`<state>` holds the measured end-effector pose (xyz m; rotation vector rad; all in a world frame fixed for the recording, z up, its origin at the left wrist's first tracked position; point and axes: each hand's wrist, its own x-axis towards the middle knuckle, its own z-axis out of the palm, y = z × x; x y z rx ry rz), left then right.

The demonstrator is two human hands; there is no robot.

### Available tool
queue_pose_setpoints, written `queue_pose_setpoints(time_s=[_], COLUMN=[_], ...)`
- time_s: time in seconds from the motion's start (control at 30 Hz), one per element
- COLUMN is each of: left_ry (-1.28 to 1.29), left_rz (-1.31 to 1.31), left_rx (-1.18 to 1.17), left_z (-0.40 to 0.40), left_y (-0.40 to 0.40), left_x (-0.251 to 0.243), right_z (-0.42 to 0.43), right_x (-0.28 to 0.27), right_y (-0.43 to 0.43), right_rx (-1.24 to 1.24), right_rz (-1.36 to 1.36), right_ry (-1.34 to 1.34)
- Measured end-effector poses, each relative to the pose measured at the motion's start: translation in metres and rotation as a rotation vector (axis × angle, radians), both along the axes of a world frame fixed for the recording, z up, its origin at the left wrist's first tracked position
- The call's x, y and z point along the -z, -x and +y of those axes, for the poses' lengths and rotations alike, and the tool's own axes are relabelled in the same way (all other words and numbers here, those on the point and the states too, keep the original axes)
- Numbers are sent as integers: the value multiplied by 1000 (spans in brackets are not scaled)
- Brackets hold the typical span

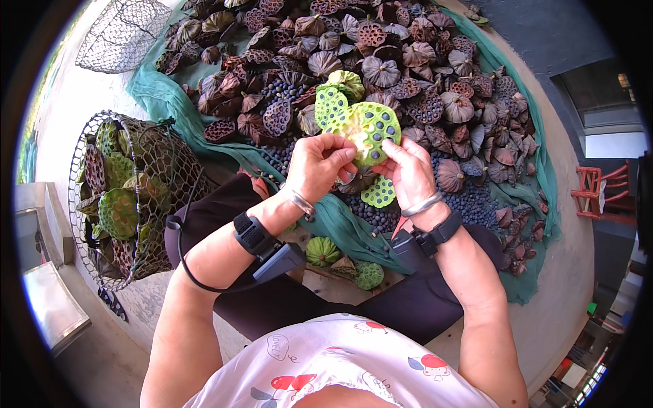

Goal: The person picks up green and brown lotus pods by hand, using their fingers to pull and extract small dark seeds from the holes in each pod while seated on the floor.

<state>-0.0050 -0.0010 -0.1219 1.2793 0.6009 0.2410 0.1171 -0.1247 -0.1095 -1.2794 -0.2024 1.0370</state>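
A green lotus seed pod (382, 127) with dark seeds in its holes is held in front of me, its left part torn and pale inside. My right hand (408, 171) grips its lower right edge, thumb on its face. My left hand (321, 166) is at its lower left with thumb and fingertips pinched together; whether a seed is between them is hidden. Behind it, another green pod (330, 104) lies against a pale green one (347, 84). Below my hands is a further green seed pod (378, 192). Loose dark lotus seeds (375, 214) lie beneath.
Dried brown lotus pods (380, 71) are heaped on a teal mesh cloth (176, 115). A wire basket (168, 153) of green and brown pods lies at left, with another wire basket (122, 35) beyond. Green pods (322, 251) lie between my legs. A red chair (602, 191) stands far right.
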Motion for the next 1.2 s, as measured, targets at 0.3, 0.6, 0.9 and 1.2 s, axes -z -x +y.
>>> queue_pose_setpoints(time_s=[0.3, 0.6, 0.9, 1.2], left_ry=[-108, 356, 395, 277], left_rz=[88, -67, -104, -130], left_rx=[160, -190, -208, -221], left_z=[-11, -6, -4, -6], left_y=[1, -1, 0, 0], left_x=[-4, 4, 2, 4], right_z=[2, 2, 2, 0], right_x=[7, 9, -4, 6], right_y=[-11, 9, 9, 11], right_rx=[174, -44, -55, 13], right_rz=[73, -93, -77, -130], right_ry=[-61, 2, 93, 32])
